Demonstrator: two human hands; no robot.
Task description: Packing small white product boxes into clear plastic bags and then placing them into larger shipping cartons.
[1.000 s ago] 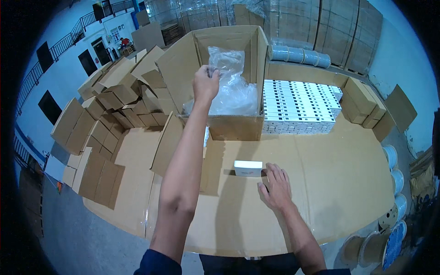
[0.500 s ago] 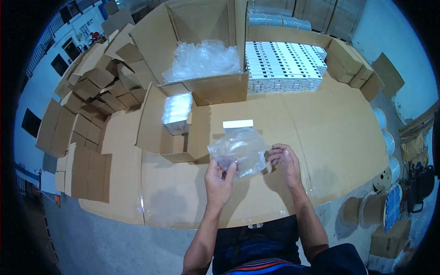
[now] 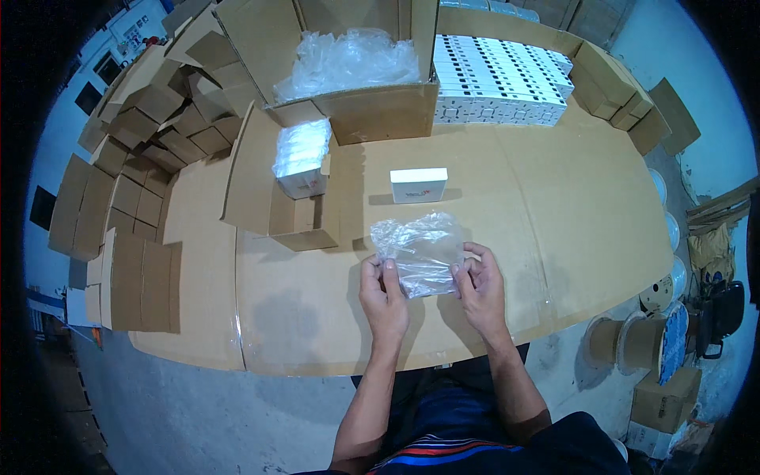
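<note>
Both hands hold one clear plastic bag [image 3: 421, 250] just above the cardboard-covered table [image 3: 554, 214]. My left hand [image 3: 383, 294] pinches its lower left edge, and my right hand [image 3: 480, 285] grips its right edge. A small white box [image 3: 418, 184] lies flat on the table just beyond the bag, apart from both hands.
A large open carton [image 3: 356, 87] full of clear plastic bags stands at the back. To its right are rows of white boxes [image 3: 499, 79]. A smaller open carton [image 3: 297, 198] holding wrapped white boxes sits at left. Stacks of folded brown cartons [image 3: 150, 127] fill the left side. Cable spools [image 3: 641, 340] stand on the floor at right.
My left hand came back from the large carton with a plastic bag. Both hands now hold the bag in front of me, and the view has tilted down toward the table's near edge.
</note>
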